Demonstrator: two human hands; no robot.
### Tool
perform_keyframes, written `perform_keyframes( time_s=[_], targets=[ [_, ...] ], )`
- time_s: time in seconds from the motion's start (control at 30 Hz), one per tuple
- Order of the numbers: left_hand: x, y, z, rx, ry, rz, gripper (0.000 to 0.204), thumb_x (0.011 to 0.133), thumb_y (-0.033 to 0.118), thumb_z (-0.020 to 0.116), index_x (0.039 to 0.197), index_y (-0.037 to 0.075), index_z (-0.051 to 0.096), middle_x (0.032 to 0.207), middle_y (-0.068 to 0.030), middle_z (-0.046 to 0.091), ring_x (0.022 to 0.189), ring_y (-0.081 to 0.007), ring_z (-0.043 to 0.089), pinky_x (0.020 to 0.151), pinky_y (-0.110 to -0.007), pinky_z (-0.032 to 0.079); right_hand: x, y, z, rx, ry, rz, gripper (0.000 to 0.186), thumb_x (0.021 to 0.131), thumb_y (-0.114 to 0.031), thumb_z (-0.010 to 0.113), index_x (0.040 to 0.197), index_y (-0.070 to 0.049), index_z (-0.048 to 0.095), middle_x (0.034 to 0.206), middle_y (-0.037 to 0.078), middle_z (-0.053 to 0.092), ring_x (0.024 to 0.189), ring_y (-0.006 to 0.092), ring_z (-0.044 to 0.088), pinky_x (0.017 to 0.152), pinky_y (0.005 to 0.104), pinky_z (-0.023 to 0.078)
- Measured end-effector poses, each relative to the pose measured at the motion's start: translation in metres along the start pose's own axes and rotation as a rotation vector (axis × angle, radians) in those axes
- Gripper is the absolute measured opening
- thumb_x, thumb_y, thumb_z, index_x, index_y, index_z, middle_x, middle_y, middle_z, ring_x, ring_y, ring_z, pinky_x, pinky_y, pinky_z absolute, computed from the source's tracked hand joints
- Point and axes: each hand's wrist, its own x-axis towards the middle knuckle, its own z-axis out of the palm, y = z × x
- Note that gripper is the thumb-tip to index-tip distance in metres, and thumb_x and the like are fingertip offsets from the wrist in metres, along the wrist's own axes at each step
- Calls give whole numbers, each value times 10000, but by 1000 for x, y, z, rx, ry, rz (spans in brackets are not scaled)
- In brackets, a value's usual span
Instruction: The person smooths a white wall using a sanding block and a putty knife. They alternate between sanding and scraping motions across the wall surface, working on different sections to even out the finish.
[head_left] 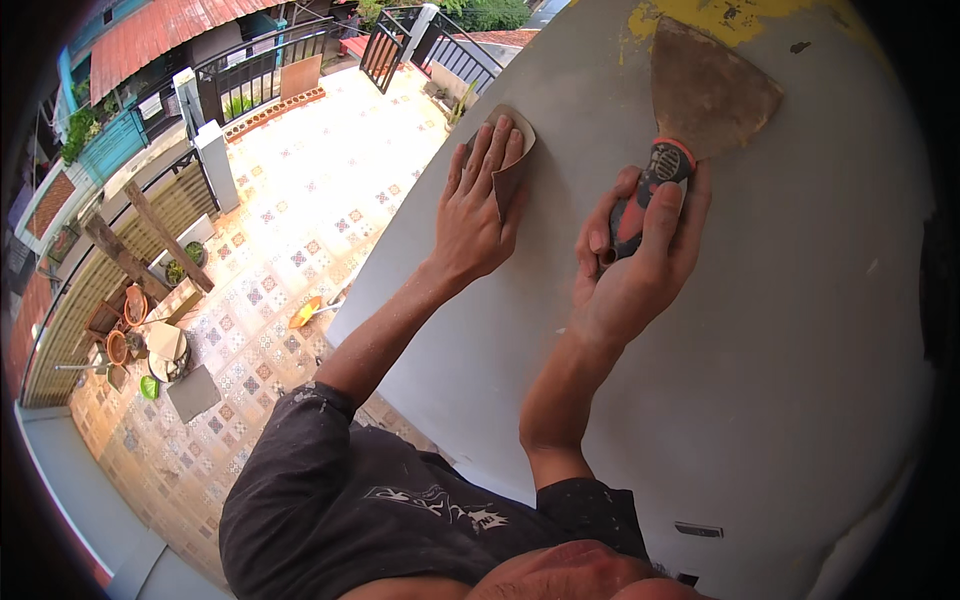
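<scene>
My left hand (473,225) lies with its fingers stretched along a brownish sheet of sandpaper (512,180), pressing it flat on a large grey painted panel (770,330). One edge of the sheet curls up beside the fingers. Wrapped around the black and red handle of a wide putty knife (710,92) is my right hand (645,285), closed, with the thumb along the handle. The knife's blade is stained brown and points up toward a yellow patch (700,18) at the panel's top. Whether the blade touches the panel, I cannot tell.
Left of the panel spreads a sunlit patterned tile floor (290,255). Wooden posts (165,235), clay pots (118,345) and a yellow-headed tool (306,312) stand or lie there. A dark metal gate (388,50) and railings are farther off. A small dark slot (698,530) marks the panel's lower part.
</scene>
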Motion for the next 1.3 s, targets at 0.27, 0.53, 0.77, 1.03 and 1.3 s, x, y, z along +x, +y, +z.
perform_keyframes(
  time_s=[0.27,0.53,0.77,1.03,1.3],
  targets=[
    [90,24,4,-83,174,152,728,965,225,556,1606,96,236,1674,-116,211,1543,-332,185,1249,-477,174,4,1,-63,-261,386,-512,489,1030,-212,392,1443,39,315,841,167,579,425,111,436,332,225,274],
    [50,34,9,-90,-99,155,631,984,216,473,1581,118,291,1663,-127,216,1533,-374,168,1236,-536,180,22,25,-88,-262,308,-614,457,1036,-245,414,1411,0,327,858,171,596,466,136,477,361,250,308],
    [118,49,-1,-132,146,206,657,972,281,517,1581,138,317,1668,-91,229,1542,-331,181,1248,-515,155,24,28,-93,-261,212,-686,397,1067,-253,387,1309,59,346,803,152,582,448,108,471,357,224,313],
    [144,51,-3,-47,143,241,613,1025,300,438,1588,125,269,1640,-136,270,1529,-358,194,1222,-528,186,25,24,-96,-286,86,-728,387,1060,-213,383,1321,72,374,866,156,586,486,102,477,375,228,346],
    [59,53,7,-27,-72,201,570,1031,241,332,1575,79,280,1635,-182,260,1519,-421,181,1225,-536,173,26,-8,-120,-407,43,-733,437,1053,-199,407,1402,63,378,893,167,602,527,130,500,400,251,373]
  ],
)
